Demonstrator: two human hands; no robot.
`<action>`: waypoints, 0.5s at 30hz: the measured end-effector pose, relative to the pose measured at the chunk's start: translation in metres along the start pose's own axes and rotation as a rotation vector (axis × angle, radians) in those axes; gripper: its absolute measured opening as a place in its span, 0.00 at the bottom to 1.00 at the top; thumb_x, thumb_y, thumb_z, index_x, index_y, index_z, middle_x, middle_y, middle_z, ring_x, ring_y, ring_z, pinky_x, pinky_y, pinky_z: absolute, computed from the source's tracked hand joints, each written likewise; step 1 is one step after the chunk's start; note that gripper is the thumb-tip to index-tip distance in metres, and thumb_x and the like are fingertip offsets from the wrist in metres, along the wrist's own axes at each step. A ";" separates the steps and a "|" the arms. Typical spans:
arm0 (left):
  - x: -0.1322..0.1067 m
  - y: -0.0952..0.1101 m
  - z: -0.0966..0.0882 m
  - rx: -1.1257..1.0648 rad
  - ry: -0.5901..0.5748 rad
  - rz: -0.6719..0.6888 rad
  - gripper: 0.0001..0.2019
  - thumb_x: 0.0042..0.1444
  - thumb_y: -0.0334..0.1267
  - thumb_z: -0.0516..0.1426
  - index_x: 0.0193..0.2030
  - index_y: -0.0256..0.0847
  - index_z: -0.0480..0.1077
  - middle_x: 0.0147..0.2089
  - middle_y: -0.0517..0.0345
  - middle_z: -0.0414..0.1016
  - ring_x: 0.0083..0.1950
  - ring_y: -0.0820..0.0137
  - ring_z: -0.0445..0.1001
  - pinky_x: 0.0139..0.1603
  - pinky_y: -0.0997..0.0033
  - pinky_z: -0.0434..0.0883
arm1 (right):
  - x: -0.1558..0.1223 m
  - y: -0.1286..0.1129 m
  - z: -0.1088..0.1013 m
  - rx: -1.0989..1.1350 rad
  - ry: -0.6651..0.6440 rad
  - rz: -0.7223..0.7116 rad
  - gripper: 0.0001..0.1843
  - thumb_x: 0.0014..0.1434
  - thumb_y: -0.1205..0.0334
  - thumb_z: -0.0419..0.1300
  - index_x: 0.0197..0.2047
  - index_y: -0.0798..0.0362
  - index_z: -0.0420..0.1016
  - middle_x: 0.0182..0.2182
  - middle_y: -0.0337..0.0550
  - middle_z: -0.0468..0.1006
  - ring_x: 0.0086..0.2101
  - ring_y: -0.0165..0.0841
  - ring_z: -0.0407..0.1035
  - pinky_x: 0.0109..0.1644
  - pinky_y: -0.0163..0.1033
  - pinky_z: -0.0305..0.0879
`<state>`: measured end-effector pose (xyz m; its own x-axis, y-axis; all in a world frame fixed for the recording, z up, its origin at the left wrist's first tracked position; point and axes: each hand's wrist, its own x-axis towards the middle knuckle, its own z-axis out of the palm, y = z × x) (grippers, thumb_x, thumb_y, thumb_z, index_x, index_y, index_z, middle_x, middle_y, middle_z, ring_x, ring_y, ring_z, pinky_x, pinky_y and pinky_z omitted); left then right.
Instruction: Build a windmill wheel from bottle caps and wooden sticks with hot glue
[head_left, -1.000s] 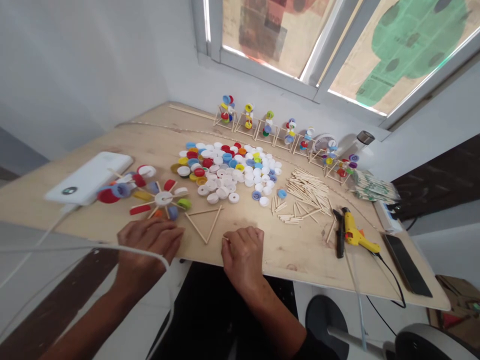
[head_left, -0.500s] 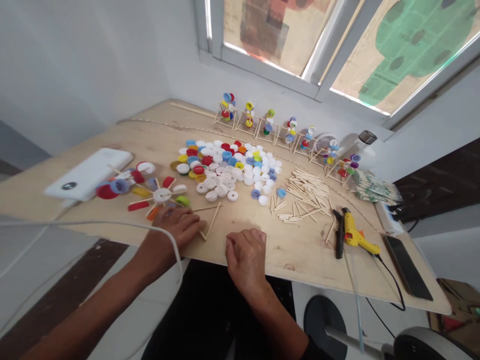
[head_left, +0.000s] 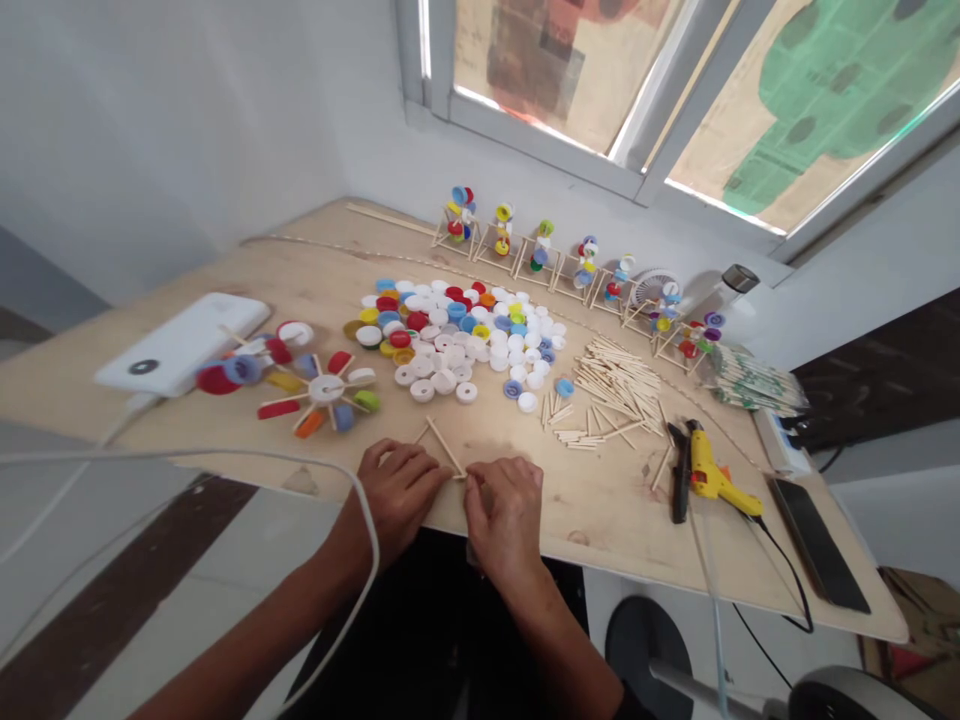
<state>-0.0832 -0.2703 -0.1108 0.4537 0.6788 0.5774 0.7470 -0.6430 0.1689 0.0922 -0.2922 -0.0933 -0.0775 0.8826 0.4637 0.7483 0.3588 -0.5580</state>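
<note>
At the table's front edge, my left hand (head_left: 401, 492) has its fingers curled over part of a small frame of thin wooden sticks (head_left: 445, 446). My right hand (head_left: 507, 508) is closed, its thumb and fingertips pinching at the frame's near right corner. The sticks meet there at an angle; the frame's left part is hidden under my left hand. Just beyond my left hand lies a wheel of sticks and coloured bottle caps (head_left: 327, 389). A second cap wheel (head_left: 251, 365) leans against a white power bank (head_left: 184, 345).
Loose bottle caps (head_left: 450, 340) cover the middle. To their right is a pile of wooden sticks (head_left: 615, 385). A yellow glue gun (head_left: 716, 470), black pliers-like tool (head_left: 680, 472) and phone (head_left: 817, 543) lie right. Several finished cap wheels (head_left: 540, 250) line the back. A cable (head_left: 300, 455) crosses my left arm.
My left hand has moved right from beside the cap wheel, with the stick frame shifted right too. Both hands now meet at the frame, and my right hand pinches its corner.
</note>
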 end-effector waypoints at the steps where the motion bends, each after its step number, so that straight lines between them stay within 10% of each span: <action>1: -0.003 -0.001 -0.002 0.020 0.013 -0.026 0.11 0.65 0.30 0.52 0.42 0.43 0.76 0.36 0.55 0.82 0.43 0.62 0.77 0.51 0.54 0.65 | -0.001 0.000 0.000 -0.005 -0.009 -0.002 0.10 0.65 0.69 0.55 0.36 0.51 0.77 0.30 0.41 0.79 0.35 0.37 0.70 0.46 0.44 0.55; 15: -0.012 -0.001 -0.019 0.152 -0.051 -0.244 0.11 0.65 0.34 0.53 0.34 0.45 0.75 0.29 0.57 0.78 0.33 0.61 0.75 0.42 0.57 0.63 | -0.005 0.004 0.003 -0.002 -0.010 -0.014 0.10 0.65 0.69 0.54 0.37 0.51 0.77 0.30 0.41 0.79 0.35 0.37 0.70 0.47 0.44 0.56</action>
<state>-0.0988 -0.2850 -0.1028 0.2726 0.8265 0.4926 0.8995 -0.4006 0.1743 0.0936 -0.2941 -0.0998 -0.0948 0.8805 0.4645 0.7486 0.3706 -0.5498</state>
